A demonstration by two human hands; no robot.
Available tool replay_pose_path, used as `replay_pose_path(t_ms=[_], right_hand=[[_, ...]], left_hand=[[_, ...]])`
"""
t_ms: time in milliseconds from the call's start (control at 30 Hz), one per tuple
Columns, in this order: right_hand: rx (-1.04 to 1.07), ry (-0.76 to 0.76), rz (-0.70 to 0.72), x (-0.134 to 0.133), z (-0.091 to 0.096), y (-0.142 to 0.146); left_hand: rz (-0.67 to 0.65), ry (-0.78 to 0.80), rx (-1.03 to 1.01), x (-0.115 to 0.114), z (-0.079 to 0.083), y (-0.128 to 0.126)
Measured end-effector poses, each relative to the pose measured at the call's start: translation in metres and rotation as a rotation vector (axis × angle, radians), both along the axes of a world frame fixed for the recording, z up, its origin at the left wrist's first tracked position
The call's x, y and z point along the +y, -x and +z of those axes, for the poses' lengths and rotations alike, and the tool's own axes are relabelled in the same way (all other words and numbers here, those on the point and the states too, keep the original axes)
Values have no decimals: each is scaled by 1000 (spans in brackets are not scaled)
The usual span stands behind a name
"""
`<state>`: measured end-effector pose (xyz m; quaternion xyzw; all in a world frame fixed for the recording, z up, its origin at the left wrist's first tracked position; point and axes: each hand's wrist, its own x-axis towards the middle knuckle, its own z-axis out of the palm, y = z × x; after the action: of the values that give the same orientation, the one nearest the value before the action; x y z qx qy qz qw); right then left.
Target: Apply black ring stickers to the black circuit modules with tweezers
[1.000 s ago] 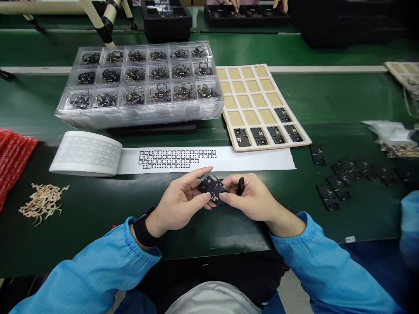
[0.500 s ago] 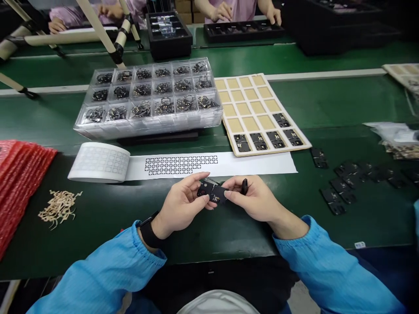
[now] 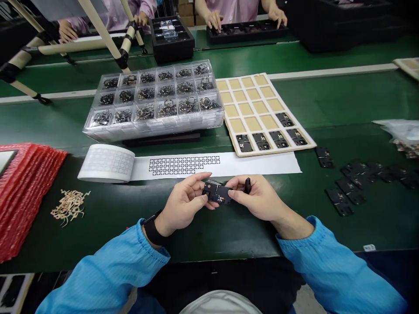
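Left hand [image 3: 185, 203] and right hand [image 3: 258, 200] clamp fingers on a black plate [image 3: 217, 193], probably steadying it above the surface [image 3: 225, 242] near its front edge.

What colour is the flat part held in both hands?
The flat part is mostly black, seen in the head view.

head-worn view (forward, downward)

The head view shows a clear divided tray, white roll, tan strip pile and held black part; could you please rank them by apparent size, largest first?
1. Clear divided tray
2. White roll
3. Tan strip pile
4. Held black part
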<state>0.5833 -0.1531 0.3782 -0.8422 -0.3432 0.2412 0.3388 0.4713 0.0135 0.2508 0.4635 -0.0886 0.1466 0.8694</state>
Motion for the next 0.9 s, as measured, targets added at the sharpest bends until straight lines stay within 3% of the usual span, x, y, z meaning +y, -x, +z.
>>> replay_pose_path(t_ms=[133, 300, 467, 700, 800, 900], right_hand=[[-34, 33, 29, -2, 1, -2], [-118, 105, 152, 0, 5, -6], [-340, -32, 67, -3, 5, -24], [-475, -250, -27, -2, 6, -42], [-438, -268, -33, 15, 3, -37], [-391, -259, -15, 40, -8, -34]], left_hand=[[-8, -168, 24, 6, 2, 1], [-34, -520, 28, 14, 1, 1], [30, -755, 82, 12, 3, -1], [415, -1031, 117, 22, 2, -5], [583, -1140, 57, 38, -5, -17], [650, -1249, -87, 50, -13, -27]])
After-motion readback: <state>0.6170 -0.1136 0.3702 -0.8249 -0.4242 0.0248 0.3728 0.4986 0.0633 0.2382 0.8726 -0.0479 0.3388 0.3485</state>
